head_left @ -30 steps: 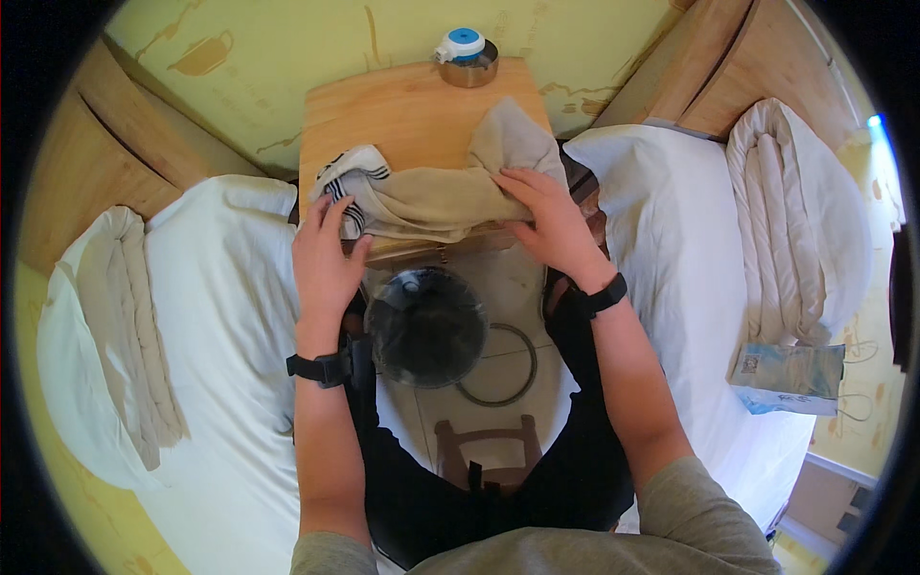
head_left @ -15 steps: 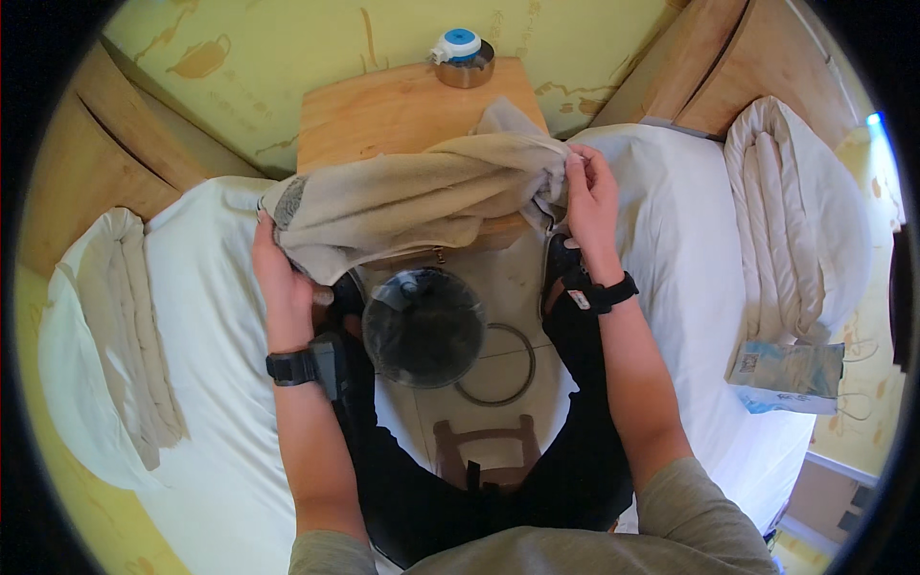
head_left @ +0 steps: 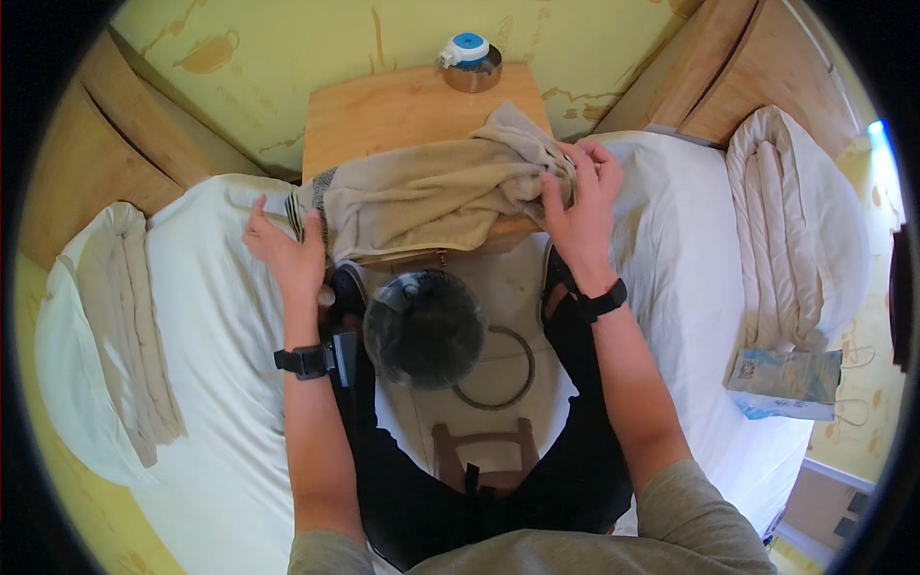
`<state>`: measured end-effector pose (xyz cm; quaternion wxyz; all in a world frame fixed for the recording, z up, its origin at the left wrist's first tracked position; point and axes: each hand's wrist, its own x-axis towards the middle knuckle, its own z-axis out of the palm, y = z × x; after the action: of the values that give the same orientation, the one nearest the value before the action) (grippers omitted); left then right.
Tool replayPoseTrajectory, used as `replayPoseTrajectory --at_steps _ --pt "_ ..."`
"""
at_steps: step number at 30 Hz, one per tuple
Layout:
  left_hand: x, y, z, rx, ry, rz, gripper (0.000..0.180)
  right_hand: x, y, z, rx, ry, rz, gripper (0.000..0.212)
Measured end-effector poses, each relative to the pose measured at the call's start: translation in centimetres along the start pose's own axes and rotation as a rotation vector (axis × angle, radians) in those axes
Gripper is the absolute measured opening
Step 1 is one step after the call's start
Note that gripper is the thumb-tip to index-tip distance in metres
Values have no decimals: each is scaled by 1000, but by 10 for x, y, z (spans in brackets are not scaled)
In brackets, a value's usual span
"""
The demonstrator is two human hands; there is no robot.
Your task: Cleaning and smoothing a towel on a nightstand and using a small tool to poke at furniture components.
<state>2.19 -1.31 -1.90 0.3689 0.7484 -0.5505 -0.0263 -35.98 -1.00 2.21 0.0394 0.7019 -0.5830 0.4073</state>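
A beige towel (head_left: 412,196) with a dark striped end lies bunched across the front of the wooden cabinet top. My left hand (head_left: 287,254) is at the towel's striped left end, thumb and fingers spread apart, with the thumb next to the cloth. At the crumpled right end, my right hand (head_left: 585,206) has its fingers curled around a gathered part of the towel. The folds partly hide what the fingertips grip. Below the towel, a dark round bucket (head_left: 425,329) stands on the floor between my feet.
At the back of the wooden cabinet (head_left: 379,110) sits a metal bowl (head_left: 472,77) with a white and blue device (head_left: 467,48) on it. White beds (head_left: 216,316) flank both sides. A grey ring (head_left: 522,383) lies beside the bucket. A paper bag (head_left: 786,379) rests on the right bed.
The stretched towel has been lowered onto the cabinet top and is more bunched. My left hand has let go of its end and spread its fingers. My right hand stays at the right end.
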Motion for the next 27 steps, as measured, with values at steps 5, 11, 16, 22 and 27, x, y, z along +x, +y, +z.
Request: replayPoseTrajectory --at_steps 5,11,16,22,27 --pt "-8 50 -5 -200 -362 356 54 -7 11 8 256 -354 -40 66" --pt "-36 47 16 144 -431 444 56 -8 16 20 -160 -160 -94 70" --pt "-37 52 8 139 -475 481 57 -17 2 30 -140 -338 -101 49" --pt "-35 50 14 98 -491 460 55 -21 -37 32 53 -342 -251 36" --pt "-36 53 16 88 -465 481 55 -4 17 18 34 -250 30 34"
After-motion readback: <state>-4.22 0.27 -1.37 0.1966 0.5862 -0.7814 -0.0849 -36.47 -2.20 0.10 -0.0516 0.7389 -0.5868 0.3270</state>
